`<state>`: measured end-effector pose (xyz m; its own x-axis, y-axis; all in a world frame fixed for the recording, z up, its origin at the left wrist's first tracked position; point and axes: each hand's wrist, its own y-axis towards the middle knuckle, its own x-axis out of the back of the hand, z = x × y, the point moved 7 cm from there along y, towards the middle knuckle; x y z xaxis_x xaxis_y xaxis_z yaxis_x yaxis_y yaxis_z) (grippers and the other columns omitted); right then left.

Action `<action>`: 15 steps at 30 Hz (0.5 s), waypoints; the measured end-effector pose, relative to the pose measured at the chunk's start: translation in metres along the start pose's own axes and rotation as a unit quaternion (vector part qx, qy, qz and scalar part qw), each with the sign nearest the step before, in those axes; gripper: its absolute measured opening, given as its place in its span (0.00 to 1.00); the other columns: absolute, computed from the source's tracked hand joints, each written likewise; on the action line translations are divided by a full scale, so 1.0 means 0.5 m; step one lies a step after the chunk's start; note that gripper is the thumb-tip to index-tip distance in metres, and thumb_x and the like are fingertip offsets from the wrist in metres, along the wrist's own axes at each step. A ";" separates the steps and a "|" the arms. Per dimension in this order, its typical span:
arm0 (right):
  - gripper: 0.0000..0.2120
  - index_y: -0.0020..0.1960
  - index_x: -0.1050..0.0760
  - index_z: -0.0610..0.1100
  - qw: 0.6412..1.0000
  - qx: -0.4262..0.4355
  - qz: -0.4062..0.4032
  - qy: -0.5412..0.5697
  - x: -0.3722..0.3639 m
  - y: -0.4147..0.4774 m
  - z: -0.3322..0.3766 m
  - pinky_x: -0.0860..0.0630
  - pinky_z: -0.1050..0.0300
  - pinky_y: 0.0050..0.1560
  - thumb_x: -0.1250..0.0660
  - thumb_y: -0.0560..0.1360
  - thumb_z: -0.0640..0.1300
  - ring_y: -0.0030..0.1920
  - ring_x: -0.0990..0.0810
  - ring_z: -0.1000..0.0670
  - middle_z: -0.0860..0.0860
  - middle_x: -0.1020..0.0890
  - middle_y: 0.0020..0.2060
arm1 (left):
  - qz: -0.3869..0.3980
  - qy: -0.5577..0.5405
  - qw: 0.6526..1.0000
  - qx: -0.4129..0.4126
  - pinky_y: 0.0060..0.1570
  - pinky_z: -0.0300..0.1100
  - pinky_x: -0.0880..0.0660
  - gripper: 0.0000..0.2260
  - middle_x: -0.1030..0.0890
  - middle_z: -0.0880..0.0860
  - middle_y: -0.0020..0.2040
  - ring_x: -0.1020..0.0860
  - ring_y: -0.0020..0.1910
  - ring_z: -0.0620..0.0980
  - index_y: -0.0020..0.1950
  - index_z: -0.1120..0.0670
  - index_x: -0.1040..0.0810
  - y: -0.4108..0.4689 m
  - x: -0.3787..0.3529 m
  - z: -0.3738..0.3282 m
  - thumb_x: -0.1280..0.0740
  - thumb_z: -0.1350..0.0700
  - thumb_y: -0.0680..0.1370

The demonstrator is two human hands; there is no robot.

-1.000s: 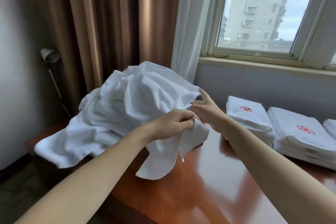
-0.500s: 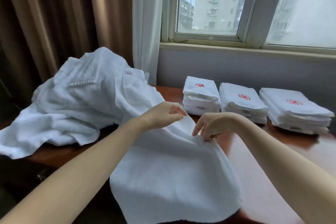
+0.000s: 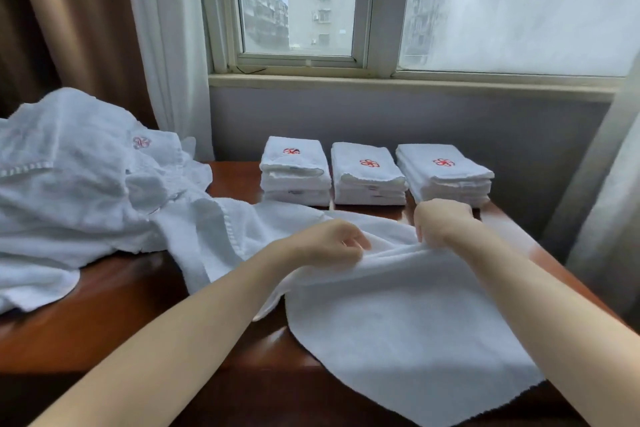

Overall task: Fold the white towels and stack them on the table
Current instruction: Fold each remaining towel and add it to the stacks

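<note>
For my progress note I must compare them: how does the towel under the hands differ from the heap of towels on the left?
The spread towel lies mostly flat on the table; the heap is crumpled and piled high. The left hand and right hand pinch the spread towel; no hand touches the heap. The heap shows a red emblem; the spread towel shows none. Both are white and unfolded.

Towel matt, nubbly terry cloth; table glossy polished wood.
</note>
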<state>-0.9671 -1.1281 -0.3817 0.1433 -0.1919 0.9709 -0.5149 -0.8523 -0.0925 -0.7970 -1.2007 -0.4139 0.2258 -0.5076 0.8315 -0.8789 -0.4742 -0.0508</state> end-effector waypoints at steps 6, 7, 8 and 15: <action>0.20 0.65 0.24 0.55 0.979 0.109 -0.098 0.140 0.017 0.021 0.083 0.26 0.52 0.57 0.39 0.77 0.40 0.66 0.27 0.48 0.54 0.21 0.63 | -0.077 0.069 0.995 0.007 0.56 0.42 0.24 0.11 0.19 0.43 0.56 0.22 0.54 0.42 0.57 0.47 0.19 -0.019 0.063 0.048 0.31 0.56 0.75; 0.20 0.66 0.25 0.55 0.969 0.149 -0.101 0.170 0.022 0.021 0.118 0.25 0.51 0.58 0.38 0.77 0.41 0.67 0.27 0.49 0.55 0.22 0.65 | -0.078 0.067 0.995 0.017 0.59 0.42 0.25 0.13 0.19 0.43 0.58 0.23 0.56 0.42 0.59 0.47 0.19 -0.030 0.075 0.067 0.30 0.55 0.75; 0.21 0.68 0.25 0.55 0.958 0.185 -0.105 0.191 0.026 0.022 0.152 0.25 0.51 0.60 0.38 0.77 0.41 0.68 0.27 0.49 0.56 0.23 0.66 | -0.071 0.062 0.995 0.026 0.60 0.40 0.27 0.16 0.21 0.42 0.59 0.24 0.58 0.41 0.60 0.46 0.20 -0.042 0.084 0.086 0.28 0.53 0.73; 0.34 0.75 0.34 0.56 0.940 0.279 -0.081 0.181 0.000 0.056 0.300 0.26 0.54 0.51 0.37 0.72 0.34 0.68 0.28 0.47 0.54 0.31 0.72 | 0.075 0.141 0.982 0.101 0.69 0.40 0.34 0.30 0.33 0.40 0.71 0.33 0.69 0.42 0.73 0.42 0.31 -0.109 0.088 0.208 0.26 0.49 0.72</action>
<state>-0.8546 -1.2252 -0.4174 -0.1673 0.0546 0.9844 0.0258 -0.9979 0.0598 -0.6953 -1.2721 -0.4320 -0.0506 -0.3775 0.9246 -0.7855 -0.5567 -0.2703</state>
